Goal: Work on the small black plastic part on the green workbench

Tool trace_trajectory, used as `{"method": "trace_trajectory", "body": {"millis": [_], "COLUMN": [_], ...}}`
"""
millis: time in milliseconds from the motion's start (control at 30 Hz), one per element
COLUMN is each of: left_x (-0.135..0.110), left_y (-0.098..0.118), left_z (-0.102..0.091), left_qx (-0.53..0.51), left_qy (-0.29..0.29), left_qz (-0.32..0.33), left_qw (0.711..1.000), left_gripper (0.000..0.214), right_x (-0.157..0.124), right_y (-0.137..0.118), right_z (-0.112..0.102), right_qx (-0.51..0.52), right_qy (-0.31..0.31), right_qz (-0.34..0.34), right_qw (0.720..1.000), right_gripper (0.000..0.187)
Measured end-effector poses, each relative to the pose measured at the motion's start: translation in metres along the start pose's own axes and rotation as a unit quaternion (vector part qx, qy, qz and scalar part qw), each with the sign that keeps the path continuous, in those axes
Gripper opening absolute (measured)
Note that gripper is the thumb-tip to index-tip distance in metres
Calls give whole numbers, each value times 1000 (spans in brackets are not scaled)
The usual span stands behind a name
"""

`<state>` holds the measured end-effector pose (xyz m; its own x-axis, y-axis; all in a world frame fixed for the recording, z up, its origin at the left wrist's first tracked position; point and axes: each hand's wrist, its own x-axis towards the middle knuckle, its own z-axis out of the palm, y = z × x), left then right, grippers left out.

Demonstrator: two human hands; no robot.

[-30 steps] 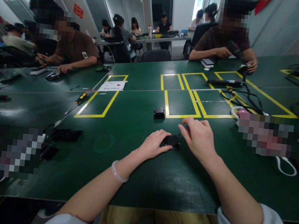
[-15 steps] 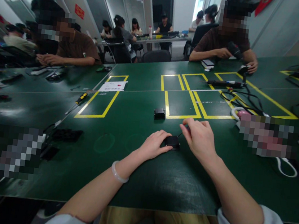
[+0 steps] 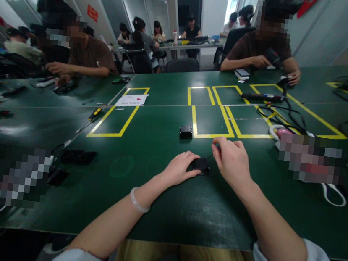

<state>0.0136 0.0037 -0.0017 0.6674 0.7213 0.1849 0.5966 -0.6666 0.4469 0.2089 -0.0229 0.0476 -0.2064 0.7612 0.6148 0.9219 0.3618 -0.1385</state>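
Observation:
My left hand (image 3: 181,168) rests on the table with its thumb and fingers closed around a small black box-like part (image 3: 201,166), which lies flat on the green surface. Just to its right, my right hand (image 3: 233,160) is closed in a pinch on a thin dark rod (image 3: 210,156). The rod's lower end reaches the far right edge of the part; its upper end is hidden in my fingers, so its kind is unclear. A second black box-like part (image 3: 185,132) sits farther out, untouched.
Yellow tape (image 3: 214,136) marks rectangles on the green table (image 3: 163,218). A screwdriver-like tool (image 3: 95,114) and a white paper (image 3: 132,100) lie to the left. Black cables (image 3: 293,115) and a blurred-out item with a white strap (image 3: 333,203) are at the right. Co-workers sit across the table.
My right hand has shifted very slightly with the rod; my left hand and the part stay in place. A co-worker's hands at the far left have moved.

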Motion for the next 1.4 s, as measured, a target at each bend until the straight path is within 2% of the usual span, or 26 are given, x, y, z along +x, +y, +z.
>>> {"method": "trace_trajectory", "body": {"millis": [133,467,733,967,1400], "left_x": [0,0,0,0,0], "left_y": [0,0,0,0,0], "left_z": [0,1,1,0,1], "left_qx": [5,6,10,9,4], "left_qy": [1,4,6,5,3], "left_qz": [1,0,5,4,0], "left_qw": [1000,1000,1000,1000,1000], "left_gripper": [35,35,36,37,37], "right_x": [0,0,1,0,-1], "right_y": [1,2,0,0,1], "right_z": [3,2,1,-1,-2], "right_qx": [-1,5,0,-8,-6], "right_qy": [17,1,7,-13,6], "right_qz": [7,10,10,2,-9], "right_qw": [1000,1000,1000,1000,1000], "right_gripper": [17,20,16,22,20]}}
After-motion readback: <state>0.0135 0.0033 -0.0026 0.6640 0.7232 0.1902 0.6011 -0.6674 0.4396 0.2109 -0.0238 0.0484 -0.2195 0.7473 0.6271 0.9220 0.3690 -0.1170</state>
